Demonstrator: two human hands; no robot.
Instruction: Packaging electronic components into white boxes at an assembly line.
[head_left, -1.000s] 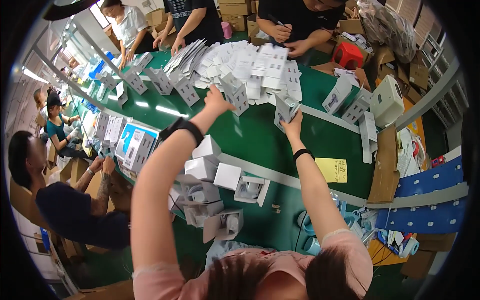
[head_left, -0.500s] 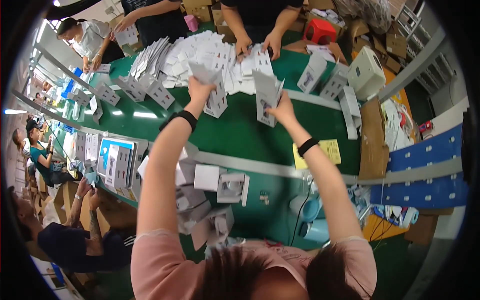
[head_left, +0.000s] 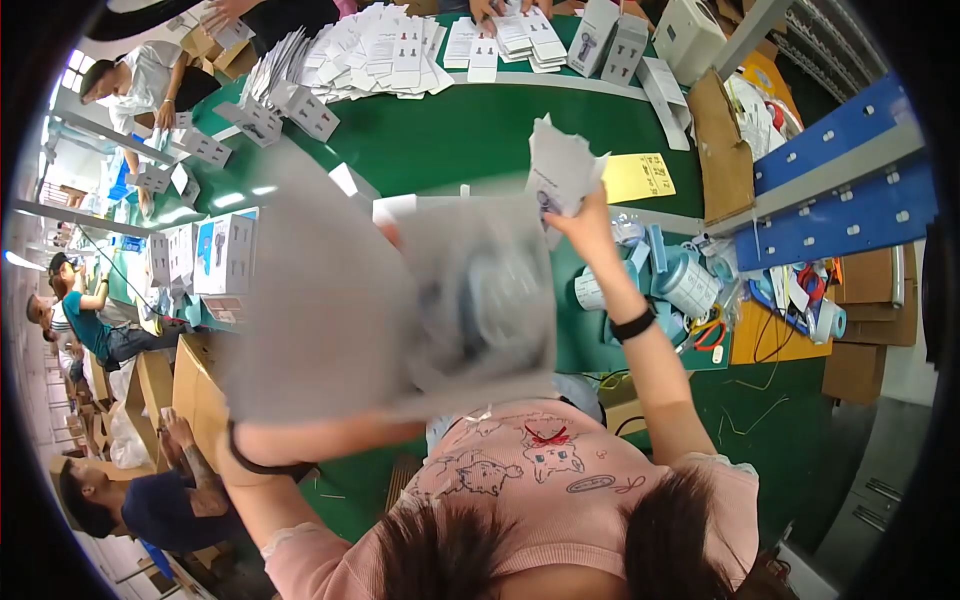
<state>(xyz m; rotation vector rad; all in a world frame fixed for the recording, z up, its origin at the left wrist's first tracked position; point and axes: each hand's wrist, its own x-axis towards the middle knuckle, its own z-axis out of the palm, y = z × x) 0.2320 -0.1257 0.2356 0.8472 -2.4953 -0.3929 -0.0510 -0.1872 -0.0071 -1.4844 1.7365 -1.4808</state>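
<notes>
Close in front of me, my left hand (head_left: 385,428) supports a large white box (head_left: 325,310). The box is smeared by motion and its flap stands open to the left. A pale insert with a round, clear-looking part (head_left: 500,295) shows inside it. Most of my left hand is hidden behind the box; its wrist wears a black band. Farther out on the right, my right hand (head_left: 583,222) grips a white printed carton (head_left: 562,165) with torn-looking or unfolded top flaps. A yellow paper sheet (head_left: 640,177) lies just beyond that hand.
White printed cards (head_left: 385,55) lie heaped along the far side of the green table (head_left: 440,130). Printed cartons (head_left: 605,40) stand at the back. Light-blue rolls (head_left: 690,283) and scissors (head_left: 708,335) lie right. Co-workers are at left and across.
My left hand has come back from the far table and now bears the large open box near my body. My right hand keeps its carton, drawn closer. The view has tipped down.
</notes>
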